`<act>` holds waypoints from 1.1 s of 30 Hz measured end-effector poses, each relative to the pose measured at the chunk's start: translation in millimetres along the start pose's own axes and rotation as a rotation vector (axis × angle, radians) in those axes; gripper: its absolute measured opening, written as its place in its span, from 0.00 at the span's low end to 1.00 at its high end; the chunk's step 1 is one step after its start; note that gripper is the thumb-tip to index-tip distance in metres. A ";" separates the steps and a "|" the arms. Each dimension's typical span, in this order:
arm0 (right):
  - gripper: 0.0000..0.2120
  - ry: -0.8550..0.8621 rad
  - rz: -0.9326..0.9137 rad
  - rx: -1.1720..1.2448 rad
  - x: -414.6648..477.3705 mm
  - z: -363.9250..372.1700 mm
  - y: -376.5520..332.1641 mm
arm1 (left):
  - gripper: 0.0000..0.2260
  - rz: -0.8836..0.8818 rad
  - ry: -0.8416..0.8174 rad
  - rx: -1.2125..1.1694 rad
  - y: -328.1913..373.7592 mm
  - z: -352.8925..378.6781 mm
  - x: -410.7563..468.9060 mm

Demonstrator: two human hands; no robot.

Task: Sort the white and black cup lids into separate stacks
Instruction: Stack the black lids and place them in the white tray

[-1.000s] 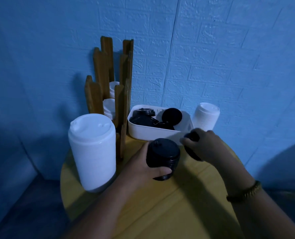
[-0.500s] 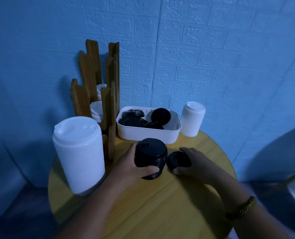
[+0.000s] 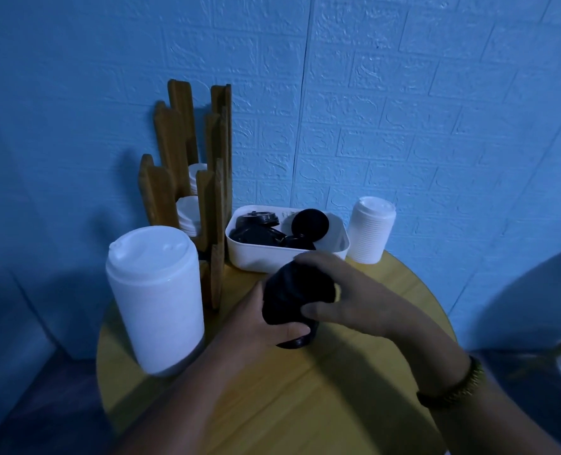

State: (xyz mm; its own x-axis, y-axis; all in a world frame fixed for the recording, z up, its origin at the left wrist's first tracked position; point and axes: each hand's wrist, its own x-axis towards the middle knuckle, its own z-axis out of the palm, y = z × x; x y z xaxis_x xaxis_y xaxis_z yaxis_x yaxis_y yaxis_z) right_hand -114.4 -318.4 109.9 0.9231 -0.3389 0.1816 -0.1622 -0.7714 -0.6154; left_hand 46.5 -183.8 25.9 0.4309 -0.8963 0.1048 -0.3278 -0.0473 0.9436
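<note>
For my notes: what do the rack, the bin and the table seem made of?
Rack: wood, dark brown, flat sawn slats. Bin: probably plastic, smooth white, rounded corners. Table: pale wood or laminate, faint grain lines.

A single wide-angle view comes from the person's head, tilted forward and down over the near edge of the round table [image 3: 272, 405]. It faces the blue wall [image 3: 403, 93] just behind the table's far side. The camera sits close: both forearms enter from the bottom edge, and the left hand [image 3: 259, 326] and right hand [image 3: 354, 297] meet mid-frame on the black lid stack [image 3: 292, 290].
</note>
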 end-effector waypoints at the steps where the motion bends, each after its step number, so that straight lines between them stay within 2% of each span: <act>1: 0.33 -0.073 -0.028 -0.047 8.7 5.5 -3.4 | 0.35 -0.001 -0.004 0.001 0.8 0.0 -0.9; 6: 0.25 -0.103 -0.069 -0.067 31.2 11.9 -6.7 | 0.38 0.006 -0.009 -0.020 -1.7 -1.5 1.5; 9: 0.23 -0.111 -0.108 -0.090 31.9 15.3 -1.6 | 0.42 0.012 -0.011 0.022 -2.0 -2.5 3.4; 11: 0.23 -0.032 -0.130 -0.127 28.1 25.9 0.3 | 0.43 0.014 0.001 0.054 -0.7 -1.7 2.5; 14: 0.24 0.162 -0.067 -0.188 22.1 44.7 -4.8 | 0.45 0.015 0.040 0.126 3.8 0.1 1.7; 16: 0.25 0.134 -0.058 -0.211 21.4 44.2 -6.9 | 0.41 0.035 0.040 0.135 3.6 0.6 2.5; 19: 0.20 -0.016 -0.034 -0.034 32.6 17.6 -8.7 | 0.36 0.021 0.037 0.082 3.6 0.1 3.3; 21: 0.13 0.086 -0.025 0.052 52.5 -5.8 -2.9 | 0.35 0.019 0.032 0.049 2.6 0.2 4.3; 23: 0.12 0.250 -0.038 -0.153 87.8 -24.2 22.2 | 0.36 0.020 0.032 0.037 0.0 0.8 6.9; 24: 0.13 0.261 0.009 -0.299 106.5 -29.7 37.1 | 0.37 0.019 0.035 0.041 -1.3 0.4 7.6; 27: 0.18 0.104 0.222 -0.621 148.3 -35.0 72.2 | 0.37 0.031 0.016 0.072 -2.2 -1.6 7.2; 30: 0.19 -0.017 0.323 -0.694 168.4 -32.8 87.0 | 0.38 0.044 0.018 0.079 -6.0 -1.5 8.1; 33: 0.18 -0.067 0.382 -0.701 176.9 -33.8 95.2 | 0.40 0.045 0.031 0.082 -5.7 -1.3 9.3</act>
State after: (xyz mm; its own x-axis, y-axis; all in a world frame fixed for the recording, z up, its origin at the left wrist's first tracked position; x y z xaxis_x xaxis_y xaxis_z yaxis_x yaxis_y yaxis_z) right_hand 21.6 -470.0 109.4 0.7748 -0.6322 -0.0047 -0.6322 -0.7748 0.0037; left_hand 53.5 -191.3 21.9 0.4393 -0.8844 0.1577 -0.4151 -0.0442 0.9087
